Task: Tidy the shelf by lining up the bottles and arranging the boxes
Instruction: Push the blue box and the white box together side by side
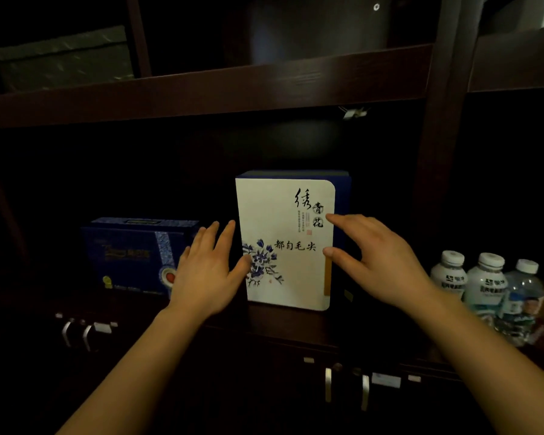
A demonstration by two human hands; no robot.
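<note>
A tall white box (pixel 285 215) with blue flower print and black characters stands upright on the dark shelf (pixel 283 321). My left hand (pixel 209 268) is at its left edge, fingers spread, thumb touching the front face. My right hand (pixel 380 259) is at its right edge, fingers apart, thumb and forefinger touching the front. Neither hand clasps the box. A dark blue box (pixel 132 255) lies to the left, partly hidden by my left hand. Several plastic bottles (pixel 484 287) with white caps stand in a row at the right.
A dark upright post (pixel 434 152) separates the box bay from the bottles. Above runs another shelf board (pixel 201 92) with a grey box (pixel 63 58) at the upper left. Cabinet doors with metal handles (pixel 76 334) sit below the shelf.
</note>
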